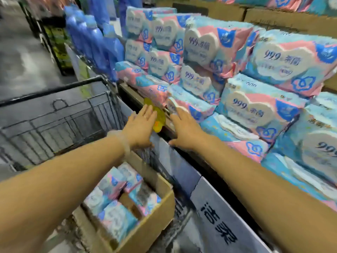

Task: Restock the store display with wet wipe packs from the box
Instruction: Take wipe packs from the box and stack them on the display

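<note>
Pink and blue wet wipe packs (pixel 259 110) are stacked in rows on the store display, filling the right half of the head view. A cardboard box (pixel 155 221) sits in a shopping cart at the bottom centre, with several more packs (pixel 116 214) inside. My left hand (pixel 140 126) stretches forward with straight fingers near the display's front edge, over a yellow tag (pixel 158 117). My right hand (pixel 184 130) reaches forward too, fingers straight, its tips at the lowest front pack (pixel 187 105). Neither hand holds anything.
A black wire shopping cart (pixel 60 114) stands at the left, against the display. The display's grey front panel (pixel 224 214) with printed characters runs to the bottom right. Blue bottles (pixel 91 41) line the shelf further back. Cardboard cartons (pixel 291 19) sit behind the packs.
</note>
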Action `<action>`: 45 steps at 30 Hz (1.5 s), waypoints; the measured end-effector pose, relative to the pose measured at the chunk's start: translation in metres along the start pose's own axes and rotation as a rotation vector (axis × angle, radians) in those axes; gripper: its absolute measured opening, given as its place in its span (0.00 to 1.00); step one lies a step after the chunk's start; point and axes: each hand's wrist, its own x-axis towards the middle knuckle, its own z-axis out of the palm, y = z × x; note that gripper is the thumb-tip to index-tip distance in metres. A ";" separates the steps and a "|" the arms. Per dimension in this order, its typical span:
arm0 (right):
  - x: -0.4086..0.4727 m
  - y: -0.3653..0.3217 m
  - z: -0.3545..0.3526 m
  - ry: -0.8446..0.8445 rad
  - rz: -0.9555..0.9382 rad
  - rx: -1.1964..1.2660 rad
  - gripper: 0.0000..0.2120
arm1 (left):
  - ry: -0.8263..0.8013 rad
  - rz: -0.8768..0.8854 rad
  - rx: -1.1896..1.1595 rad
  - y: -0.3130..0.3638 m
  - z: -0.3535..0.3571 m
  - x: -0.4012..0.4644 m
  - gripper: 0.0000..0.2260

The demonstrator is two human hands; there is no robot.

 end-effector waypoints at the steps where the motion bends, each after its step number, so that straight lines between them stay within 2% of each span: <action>1: 0.007 -0.011 0.021 -0.073 -0.020 -0.016 0.38 | -0.054 -0.031 0.015 -0.015 0.016 -0.010 0.46; 3: 0.023 -0.033 0.064 -0.198 -0.045 -0.026 0.40 | -0.157 -0.103 0.047 -0.045 0.050 -0.030 0.45; 6: 0.050 -0.069 0.128 -0.348 -0.051 0.019 0.39 | -0.276 -0.208 0.037 -0.098 0.096 -0.059 0.48; 9: 0.070 -0.104 0.185 -0.409 -0.024 0.114 0.38 | -0.344 -0.275 -0.013 -0.160 0.139 -0.072 0.48; 14: 0.096 -0.144 0.273 -0.568 0.187 0.319 0.32 | -0.509 -0.322 -0.116 -0.247 0.206 -0.057 0.37; 16: 0.106 -0.157 0.308 -0.644 0.302 0.398 0.38 | -0.587 -0.333 -0.158 -0.268 0.235 -0.047 0.36; 18: 0.116 -0.164 0.339 -0.654 0.417 0.493 0.40 | -0.639 -0.340 -0.230 -0.282 0.266 -0.035 0.39; 23: 0.139 -0.174 0.416 -0.593 0.740 0.937 0.32 | -0.689 -0.420 -0.470 -0.302 0.336 0.000 0.41; 25: 0.145 -0.175 0.453 -0.506 0.891 1.096 0.43 | -0.693 -0.474 -0.584 -0.305 0.362 0.014 0.41; 27: 0.142 -0.170 0.505 -0.467 0.982 1.251 0.51 | -0.706 -0.514 -0.696 -0.307 0.385 0.026 0.36; 29: 0.154 -0.178 0.494 -0.480 1.035 1.309 0.46 | -0.773 -0.495 -0.793 -0.304 0.401 0.033 0.22; 31: 0.163 -0.185 0.483 -0.487 1.059 1.345 0.36 | -0.792 -0.501 -0.835 -0.300 0.410 0.038 0.10; 33: 0.169 -0.188 0.485 -0.371 1.092 1.403 0.36 | -0.774 -0.499 -0.863 -0.299 0.414 0.040 0.16; 35: 0.171 -0.190 0.479 -0.274 1.119 1.402 0.39 | -0.724 -0.478 -0.879 -0.302 0.413 0.039 0.33; 36: 0.172 -0.189 0.477 -0.256 1.145 1.406 0.40 | -0.701 -0.503 -0.927 -0.305 0.413 0.038 0.38; 39: 0.172 -0.179 0.459 -0.198 1.168 1.429 0.45 | -0.661 -0.455 -1.106 -0.303 0.398 0.030 0.33; 41: 0.172 -0.165 0.444 -0.162 1.085 1.448 0.50 | -0.626 -0.378 -1.185 -0.293 0.384 0.025 0.33; 43: 0.171 -0.149 0.418 -0.161 1.027 1.413 0.44 | -0.597 -0.362 -1.232 -0.280 0.367 0.016 0.31; 45: 0.162 -0.136 0.387 -0.167 0.953 1.357 0.32 | -0.570 -0.393 -1.279 -0.264 0.350 0.006 0.33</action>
